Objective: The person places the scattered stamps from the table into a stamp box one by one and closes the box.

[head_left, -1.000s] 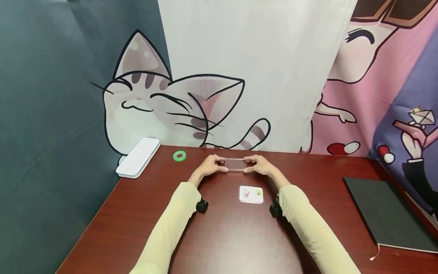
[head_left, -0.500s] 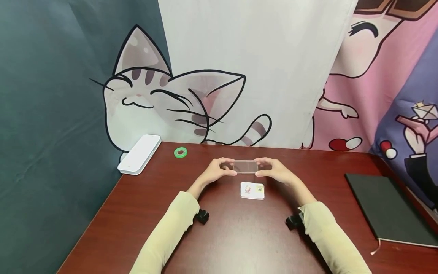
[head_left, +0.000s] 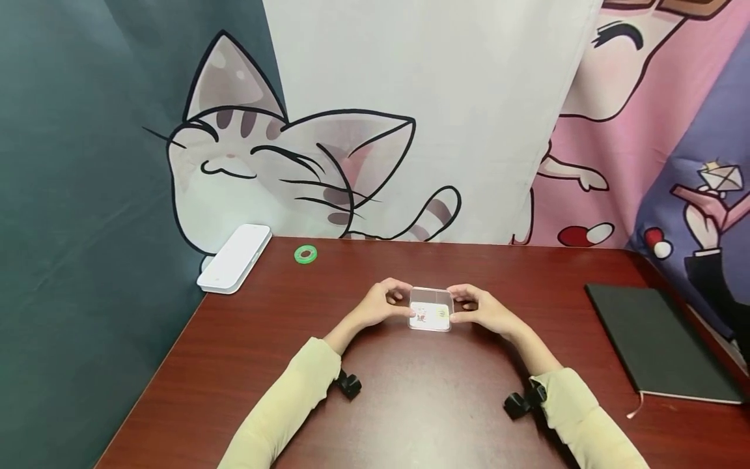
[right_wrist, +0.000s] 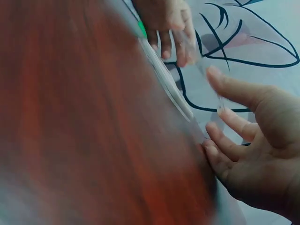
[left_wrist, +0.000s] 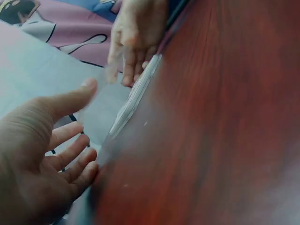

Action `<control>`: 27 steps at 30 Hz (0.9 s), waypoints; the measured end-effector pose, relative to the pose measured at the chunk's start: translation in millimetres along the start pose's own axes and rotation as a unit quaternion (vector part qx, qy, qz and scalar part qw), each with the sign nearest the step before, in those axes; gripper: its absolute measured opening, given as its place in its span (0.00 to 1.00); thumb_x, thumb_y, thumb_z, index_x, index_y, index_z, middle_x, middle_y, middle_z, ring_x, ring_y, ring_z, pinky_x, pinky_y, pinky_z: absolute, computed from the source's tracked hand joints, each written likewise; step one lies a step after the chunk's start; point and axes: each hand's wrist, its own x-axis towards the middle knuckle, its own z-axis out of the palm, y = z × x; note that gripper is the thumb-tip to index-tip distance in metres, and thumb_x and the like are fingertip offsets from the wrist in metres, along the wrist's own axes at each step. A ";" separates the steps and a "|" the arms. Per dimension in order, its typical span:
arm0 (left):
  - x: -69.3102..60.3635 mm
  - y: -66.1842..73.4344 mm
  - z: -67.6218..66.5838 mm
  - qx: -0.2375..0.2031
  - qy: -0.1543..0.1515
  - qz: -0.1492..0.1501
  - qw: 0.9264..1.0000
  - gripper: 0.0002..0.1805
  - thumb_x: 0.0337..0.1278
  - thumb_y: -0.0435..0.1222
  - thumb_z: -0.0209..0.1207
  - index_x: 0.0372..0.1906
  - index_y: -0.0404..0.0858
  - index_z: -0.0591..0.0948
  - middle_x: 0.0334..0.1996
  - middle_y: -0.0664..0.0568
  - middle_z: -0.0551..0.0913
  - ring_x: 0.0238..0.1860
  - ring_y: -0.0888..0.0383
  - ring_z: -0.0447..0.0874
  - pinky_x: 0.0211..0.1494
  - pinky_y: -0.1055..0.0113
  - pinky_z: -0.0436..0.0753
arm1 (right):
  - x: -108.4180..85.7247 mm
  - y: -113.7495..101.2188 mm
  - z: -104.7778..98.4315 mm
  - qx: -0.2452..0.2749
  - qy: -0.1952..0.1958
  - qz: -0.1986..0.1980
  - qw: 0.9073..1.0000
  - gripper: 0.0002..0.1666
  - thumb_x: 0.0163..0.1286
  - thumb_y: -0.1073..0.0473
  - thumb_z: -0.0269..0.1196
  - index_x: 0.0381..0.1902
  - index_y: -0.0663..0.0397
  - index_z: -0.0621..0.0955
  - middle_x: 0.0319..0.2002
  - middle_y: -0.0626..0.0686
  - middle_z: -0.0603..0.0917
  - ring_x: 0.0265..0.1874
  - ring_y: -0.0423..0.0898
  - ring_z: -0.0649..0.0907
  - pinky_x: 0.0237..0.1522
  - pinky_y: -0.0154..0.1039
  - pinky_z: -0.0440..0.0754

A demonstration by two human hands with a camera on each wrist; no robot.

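Note:
My left hand (head_left: 379, 303) and right hand (head_left: 482, 310) pinch opposite ends of a clear plastic lid (head_left: 431, 295) between thumbs and fingers. Below it on the table lies a flat clear case (head_left: 430, 318) holding something white with small coloured pictures. In the head view the lid overlaps the case's far part. Both wrist views show the lid (left_wrist: 99, 86) tilted and raised above the case (left_wrist: 135, 99). The right wrist view has the white layers of the case (right_wrist: 164, 80) edge-on. Some fingertips rest near the tabletop.
A green ring-shaped roll (head_left: 305, 254) lies at the back left of the dark red table (head_left: 387, 404). A white box (head_left: 236, 258) stands at the left back corner. On the right is a black notebook (head_left: 662, 342) with a ribbon. A printed cloth (head_left: 480, 117) hangs behind.
Both hands have brought the clear lid nearer and slightly right, from behind the case to over it. The case stays on the table. The head view has shifted slightly.

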 end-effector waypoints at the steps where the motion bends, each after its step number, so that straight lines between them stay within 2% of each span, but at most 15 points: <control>1: -1.6 -2.0 0.1 0.005 0.001 0.001 1.000 0.26 0.42 0.33 0.74 0.52 0.36 0.82 0.47 0.42 0.81 0.44 0.52 0.77 0.47 0.70 0.78 | 0.0 1.2 2.4 -0.007 0.000 -0.006 1.000 0.35 0.56 0.61 0.73 0.60 0.63 0.74 0.55 0.65 0.80 0.52 0.46 0.77 0.53 0.31 0.75; 8: -7.8 -11.4 1.9 0.043 0.001 0.015 0.999 0.28 0.39 0.36 0.77 0.51 0.37 0.81 0.49 0.45 0.80 0.50 0.52 0.76 0.55 0.67 0.77 | -2.5 3.6 14.4 -0.045 0.025 -0.024 0.998 0.35 0.52 0.60 0.76 0.58 0.59 0.77 0.54 0.61 0.80 0.53 0.53 0.76 0.53 0.38 0.72; 14: -10.9 -12.0 5.0 0.080 -0.008 0.032 0.996 0.28 0.36 0.39 0.78 0.47 0.38 0.80 0.49 0.48 0.79 0.51 0.54 0.75 0.57 0.66 0.76 | -7.4 2.2 15.7 -0.064 0.024 -0.037 0.997 0.35 0.51 0.61 0.76 0.57 0.59 0.78 0.56 0.61 0.79 0.55 0.56 0.75 0.55 0.45 0.71; 18: -13.4 -10.8 6.1 0.106 -0.010 0.045 0.993 0.27 0.36 0.41 0.78 0.45 0.39 0.80 0.51 0.49 0.78 0.51 0.54 0.74 0.57 0.66 0.75 | -7.6 2.0 14.8 -0.073 0.019 -0.042 0.996 0.35 0.50 0.60 0.77 0.56 0.59 0.78 0.57 0.61 0.79 0.56 0.56 0.74 0.55 0.43 0.71; 27: -14.3 -10.2 6.3 0.120 -0.014 0.032 0.992 0.27 0.39 0.42 0.77 0.48 0.40 0.81 0.53 0.50 0.78 0.53 0.55 0.73 0.58 0.63 0.74 | -6.0 7.4 15.4 -0.091 0.019 -0.050 0.994 0.33 0.49 0.60 0.77 0.54 0.61 0.79 0.60 0.63 0.76 0.61 0.58 0.74 0.60 0.39 0.72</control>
